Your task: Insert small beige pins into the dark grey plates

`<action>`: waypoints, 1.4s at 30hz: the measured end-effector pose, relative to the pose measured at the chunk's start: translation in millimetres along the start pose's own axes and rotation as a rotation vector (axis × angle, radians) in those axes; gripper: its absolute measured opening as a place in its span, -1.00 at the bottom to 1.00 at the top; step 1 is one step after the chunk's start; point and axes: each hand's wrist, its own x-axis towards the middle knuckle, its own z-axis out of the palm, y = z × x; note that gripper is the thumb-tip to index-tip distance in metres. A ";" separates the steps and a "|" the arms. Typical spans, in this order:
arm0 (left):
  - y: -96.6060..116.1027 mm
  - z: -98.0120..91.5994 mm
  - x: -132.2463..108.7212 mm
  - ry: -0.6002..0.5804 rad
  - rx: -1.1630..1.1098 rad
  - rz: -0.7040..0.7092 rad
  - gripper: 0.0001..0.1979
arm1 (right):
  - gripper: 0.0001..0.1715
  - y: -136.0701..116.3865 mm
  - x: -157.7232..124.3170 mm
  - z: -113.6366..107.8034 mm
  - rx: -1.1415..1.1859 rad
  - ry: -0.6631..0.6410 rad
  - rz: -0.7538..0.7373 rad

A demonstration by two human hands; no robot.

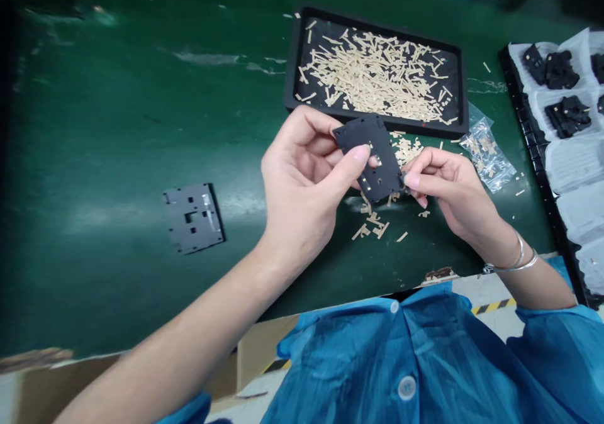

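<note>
My left hand (pixel 306 172) grips a flat black plastic plate (pixel 370 131) with small cutouts, thumb across its face and fingers behind. At the plate's lower right corner, my right hand (pixel 448 188) pinches with thumb and forefinger; a small dark bit shows there, too small to name. Beneath both hands, small cream-coloured strips (pixel 372 226) lie scattered on the green table. A second black plate (pixel 192 218) with square cutouts rests flat on the left, apart from both hands.
Behind my hands stands a black tray (pixel 290 75) heaped with cream strips. Right of it lies a clear plastic bag (pixel 491 153) with small pieces inside. A compartmented tray (pixel 542 185) with white liners and black parts stands at the right edge. The table's worn front edge (pixel 438 275) is near my body.
</note>
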 end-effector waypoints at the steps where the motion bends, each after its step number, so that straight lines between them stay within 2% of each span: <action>1: -0.2 0.0 0.1 -0.001 -0.009 0.006 -0.69 | -0.82 -0.2 0.1 0.0 -0.001 0.005 0.004; 21: -2.8 -3.6 3.8 -0.067 -0.096 0.024 -0.72 | -0.81 -3.0 0.6 1.8 -0.016 0.042 -0.004; 29: 0.3 -0.6 3.0 -0.039 -0.057 0.016 -0.68 | -0.80 -3.4 -0.3 0.4 -0.090 0.040 -0.047; 42: 0.9 -0.4 3.0 -0.060 -0.101 0.018 -0.69 | -0.81 -4.7 -0.8 1.0 -0.108 0.056 -0.057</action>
